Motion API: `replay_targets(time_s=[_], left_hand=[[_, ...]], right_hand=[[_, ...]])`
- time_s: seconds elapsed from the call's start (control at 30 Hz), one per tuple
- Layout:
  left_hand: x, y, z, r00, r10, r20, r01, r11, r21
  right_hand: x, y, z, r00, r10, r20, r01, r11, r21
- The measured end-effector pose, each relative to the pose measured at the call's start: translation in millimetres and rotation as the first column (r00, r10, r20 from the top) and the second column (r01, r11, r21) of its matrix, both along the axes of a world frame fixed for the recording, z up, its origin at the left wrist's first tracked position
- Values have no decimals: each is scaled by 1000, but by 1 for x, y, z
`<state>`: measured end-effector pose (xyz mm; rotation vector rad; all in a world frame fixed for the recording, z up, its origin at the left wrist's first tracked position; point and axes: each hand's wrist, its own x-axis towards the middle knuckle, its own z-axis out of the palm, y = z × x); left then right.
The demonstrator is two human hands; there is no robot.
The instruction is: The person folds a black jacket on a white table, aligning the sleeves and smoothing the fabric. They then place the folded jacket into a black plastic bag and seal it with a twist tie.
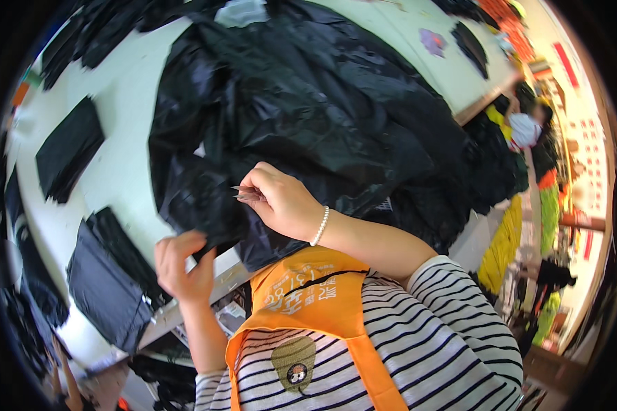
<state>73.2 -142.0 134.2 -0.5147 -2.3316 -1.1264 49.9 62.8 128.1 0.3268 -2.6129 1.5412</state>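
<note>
Two hands work a black garment (pixel 308 103) heaped on my white table (pixel 127 157); folds hide its shape. Right hand (pixel 281 202) is pinched shut on small snips (pixel 245 194), tips barely visible. Left hand (pixel 182 264) clamps the garment's hem at the table's near edge. Bare tabletop lies left, between black pieces (pixel 68 151).

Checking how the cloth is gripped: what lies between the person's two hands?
In the head view, a fold of the black garment spans from the left hand to the right hand, which pinches small snips.
</note>
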Motion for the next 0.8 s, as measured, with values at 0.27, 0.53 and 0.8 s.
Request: replay_targets(time_s=[0.27,0.53,0.8], left_hand=[[22,-39,8,676,227,701,192,864,-466],[12,198,-29,864,60,500,171,899,-404],[1,333,-149,778,415,473,41,717,-696]], right_hand=[[22,147,-38,951,-309,9,275,859,432],[5,382,-51,827,-478,-297,544,542,641],[-60,521,-146,889,-101,447,96,995,34]])
